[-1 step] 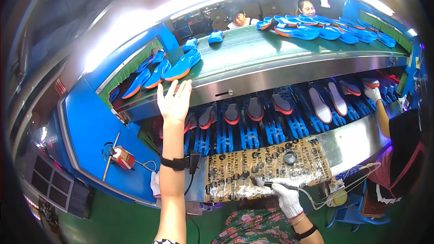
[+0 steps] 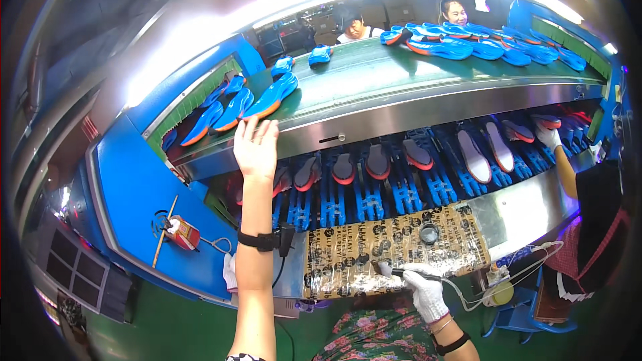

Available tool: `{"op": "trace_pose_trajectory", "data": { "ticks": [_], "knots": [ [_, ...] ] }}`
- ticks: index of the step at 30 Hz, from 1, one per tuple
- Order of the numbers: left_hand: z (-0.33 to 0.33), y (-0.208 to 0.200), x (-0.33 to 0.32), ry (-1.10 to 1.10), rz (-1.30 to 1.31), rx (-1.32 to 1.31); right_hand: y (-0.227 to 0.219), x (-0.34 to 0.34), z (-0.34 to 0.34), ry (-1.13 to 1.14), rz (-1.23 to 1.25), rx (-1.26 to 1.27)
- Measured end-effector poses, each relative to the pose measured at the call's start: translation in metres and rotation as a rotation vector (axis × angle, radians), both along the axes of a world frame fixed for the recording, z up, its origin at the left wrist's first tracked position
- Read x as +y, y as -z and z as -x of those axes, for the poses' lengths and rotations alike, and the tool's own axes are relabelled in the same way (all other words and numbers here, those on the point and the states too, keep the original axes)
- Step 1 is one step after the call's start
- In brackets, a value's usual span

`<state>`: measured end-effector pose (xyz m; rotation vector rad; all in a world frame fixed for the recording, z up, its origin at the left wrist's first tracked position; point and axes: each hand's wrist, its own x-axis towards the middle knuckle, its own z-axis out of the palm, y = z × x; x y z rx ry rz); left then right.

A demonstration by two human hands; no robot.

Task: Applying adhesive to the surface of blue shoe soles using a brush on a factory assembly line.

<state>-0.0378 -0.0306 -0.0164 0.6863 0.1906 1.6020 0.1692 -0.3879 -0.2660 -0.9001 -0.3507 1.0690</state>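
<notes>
Glossy blue and orange mark the moulded shoe sole (image 2: 275, 95) that I see just beyond the wearer's bare left hand (image 2: 256, 155). It is long, narrow at the waist and smoothly curved, its blue side shiny and its border bright orange. It lies by the near edge of a flat green conveyor belt (image 2: 348, 85), toward the belt's left end, with matching soles close by. The left hand is unclenched, fingers loosely spread at the sole's near tip; I cannot tell whether they touch it.

The right hand (image 2: 426, 294), in a white knitted glove, grips a slim brush with a dark handle and pale tip (image 2: 394, 271). I see the brush over the near edge of a brown printed board, wrapped in crinkled, shiny film (image 2: 348, 251). Toward that board's far right corner stands a small, round, dark-rimmed cup (image 2: 429, 233).

Below the belt's smooth metal front, grey-faced, red-edged shoe parts (image 2: 378, 160) rest in a row on ribbed blue supports (image 2: 370, 206).
</notes>
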Motion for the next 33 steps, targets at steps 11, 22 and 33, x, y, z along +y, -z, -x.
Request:
{"op": "trace_pose_trajectory", "data": {
  "ticks": [11, 22, 33],
  "knots": [
    [0.036, -0.026, 0.095, -1.441, -0.209, 1.499, 0.01, -0.013, -0.018, 0.044, -0.004, -0.012],
    [0.018, -0.027, 0.105, -1.329, -0.234, 1.676, 0.011, -0.005, -0.022, 0.031, -0.025, -0.044],
    [-0.245, 0.0, 0.013, -0.917, -1.2, 1.453, 0.019, -0.021, -0.063, 0.092, -0.064, -0.043]
  ]
}}
